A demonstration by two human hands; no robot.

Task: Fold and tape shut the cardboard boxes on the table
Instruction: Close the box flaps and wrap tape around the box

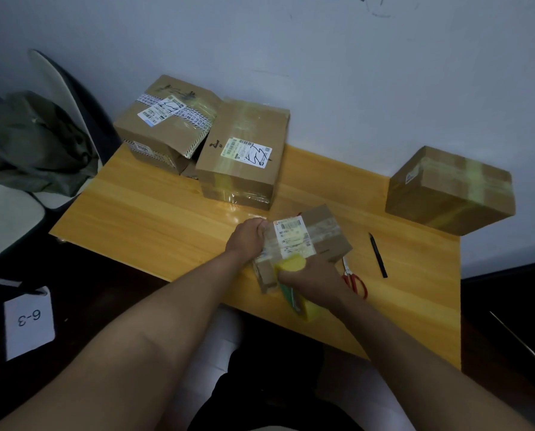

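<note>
Small cardboard box (309,241) sits near the table's (154,206) near edge, centre-right, held between both hands. Our left hand (247,237) grips its left end, fingers curled round the edge; our right hand (309,278) holds a yellow tape roll (294,281) against the box's near face, fingers wrapped over it. Risks as we judge them: the strip may go on crooked or wrinkle if the roll tilts, the box may slide on the smooth wood if the left grip slackens, and clear tape may stick to itself or cover the white shipping label (294,237) unevenly. Tape end is not visible, so we cannot tell whether it is stuck down. Materials: brown corrugated card, matte, sharp-cornered; glossy clear tape already crossing the top; paper label with barcodes. Table is varnished light wood, slick. Red-handled scissors (355,279) lie just right of the box, a black pen (377,255) further right; both are close enough to get knocked by the right arm. Three larger boxes stand far: two far left (169,126) (244,157), one far right (450,189), all with shiny tape bands.
</note>
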